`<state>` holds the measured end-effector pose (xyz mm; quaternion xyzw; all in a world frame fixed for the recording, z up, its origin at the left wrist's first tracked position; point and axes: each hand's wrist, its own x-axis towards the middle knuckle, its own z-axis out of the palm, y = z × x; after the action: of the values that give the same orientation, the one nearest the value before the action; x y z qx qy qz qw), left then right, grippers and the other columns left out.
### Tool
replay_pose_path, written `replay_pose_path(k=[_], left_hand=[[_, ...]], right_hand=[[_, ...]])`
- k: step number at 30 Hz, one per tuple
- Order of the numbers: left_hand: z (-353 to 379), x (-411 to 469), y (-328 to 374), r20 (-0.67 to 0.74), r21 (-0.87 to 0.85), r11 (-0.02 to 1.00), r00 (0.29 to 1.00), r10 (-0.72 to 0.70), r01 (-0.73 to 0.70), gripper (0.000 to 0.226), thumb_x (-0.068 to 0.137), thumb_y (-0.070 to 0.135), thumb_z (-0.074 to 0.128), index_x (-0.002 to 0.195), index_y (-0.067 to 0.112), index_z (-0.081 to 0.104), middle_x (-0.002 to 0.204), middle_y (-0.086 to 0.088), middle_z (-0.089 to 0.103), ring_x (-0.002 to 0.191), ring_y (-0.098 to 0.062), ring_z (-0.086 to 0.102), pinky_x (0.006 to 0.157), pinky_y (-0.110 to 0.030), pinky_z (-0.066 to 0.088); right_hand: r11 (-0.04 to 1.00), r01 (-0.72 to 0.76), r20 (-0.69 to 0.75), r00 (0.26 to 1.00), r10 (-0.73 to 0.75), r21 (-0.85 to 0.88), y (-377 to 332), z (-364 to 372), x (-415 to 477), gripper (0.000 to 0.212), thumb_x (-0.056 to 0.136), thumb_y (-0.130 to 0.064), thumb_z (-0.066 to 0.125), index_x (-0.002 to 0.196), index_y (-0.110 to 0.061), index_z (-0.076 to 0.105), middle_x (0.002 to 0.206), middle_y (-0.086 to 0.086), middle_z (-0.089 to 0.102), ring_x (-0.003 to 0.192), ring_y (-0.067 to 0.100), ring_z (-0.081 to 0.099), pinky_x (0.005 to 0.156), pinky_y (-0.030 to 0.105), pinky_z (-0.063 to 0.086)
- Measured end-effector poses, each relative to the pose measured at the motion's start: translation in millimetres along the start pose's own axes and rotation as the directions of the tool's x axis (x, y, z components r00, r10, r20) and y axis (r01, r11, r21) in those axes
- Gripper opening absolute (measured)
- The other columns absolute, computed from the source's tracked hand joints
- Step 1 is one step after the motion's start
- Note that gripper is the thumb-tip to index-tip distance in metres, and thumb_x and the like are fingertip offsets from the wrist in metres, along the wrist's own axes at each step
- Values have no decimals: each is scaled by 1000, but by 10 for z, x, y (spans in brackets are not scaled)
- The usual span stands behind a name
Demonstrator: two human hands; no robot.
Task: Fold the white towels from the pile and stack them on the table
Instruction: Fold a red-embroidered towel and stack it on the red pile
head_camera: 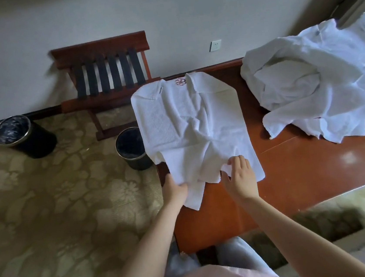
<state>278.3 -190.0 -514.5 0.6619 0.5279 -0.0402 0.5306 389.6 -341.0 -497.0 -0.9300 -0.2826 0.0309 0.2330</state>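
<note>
Gripping the near edge of the rumpled towel with the left hand — thumb on top, fingers under the cloth. Resting the loosely spread fingers of the right hand on that edge. Spread over the left end of the counter, well apart from the pile.

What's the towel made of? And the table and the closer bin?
Towel: probably soft terry cotton, nubbly and wrinkled. Table: likely varnished wood or veneer, reddish with glossy reflections. Closer bin: shiny metal-looking rim; dark body unclear.
</note>
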Motion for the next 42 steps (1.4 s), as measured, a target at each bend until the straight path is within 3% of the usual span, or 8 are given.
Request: replay_pose_path(k=[4,8,13,20,26,30,34,42], left_hand=[[-146,-204,-186,-224,21,1000,975,8,-3,36,91,8,53,126,3,45,110,-14,60,90,-27,61,66,-30,49],[-126,-501,-326,-429,471,880,885,179,51,52,86,17,64,132,8,44,130,-15,44,114,-30,47,85,-37,46],[371,-638,-289,-57,660,644,829,557,-387,34,83,17,65,115,8,58,121,-9,51,113,-28,50,88,-37,47],[745,-448,-211,-77,762,600,885,459,-245,39,87,34,61,122,22,49,134,-2,40,124,-26,36,97,-36,36],[698,-444,-42,-78,658,655,832,549,-371,25,93,21,51,107,6,65,120,-5,54,112,-25,43,92,-30,35],[453,-659,43,-4,291,828,865,502,-479,20,96,15,47,100,4,62,105,0,52,101,-16,45,80,-13,30],[144,-920,154,-23,-17,930,931,366,-366,27,85,30,48,69,10,38,69,-1,34,68,-16,35,58,-27,25],[-350,-1034,47,-21,-65,902,904,426,-427,18,70,29,42,55,30,33,50,13,28,51,-4,26,55,-26,20]], right_hand=[[1000,-9,201,980,14,-28,251,45,-99,32,80,-9,60,111,-7,53,114,8,55,104,28,51,84,36,45],[962,168,393,917,-71,-216,468,-18,-82,47,86,-20,53,132,-21,44,140,-2,40,125,20,39,97,34,38],[928,281,439,885,-152,-246,632,-131,-102,48,85,-7,45,130,-25,46,128,0,47,113,23,40,88,33,36],[947,265,489,860,-147,-181,931,-365,-77,55,80,-4,45,130,-26,50,128,0,48,114,22,42,89,31,35],[977,197,456,879,-139,-82,891,-408,-139,52,82,-18,55,134,-20,46,130,1,48,118,21,45,92,31,38],[978,206,347,917,-197,10,630,-341,-258,62,74,-43,70,128,-20,49,124,-1,49,116,21,46,100,35,35],[967,253,271,934,-233,-39,272,-218,-333,74,67,-58,71,126,-18,50,121,2,50,113,24,47,104,40,33],[939,338,213,915,-343,62,-99,-144,-264,20,85,-19,63,104,-13,65,102,4,63,96,29,57,92,34,37]])
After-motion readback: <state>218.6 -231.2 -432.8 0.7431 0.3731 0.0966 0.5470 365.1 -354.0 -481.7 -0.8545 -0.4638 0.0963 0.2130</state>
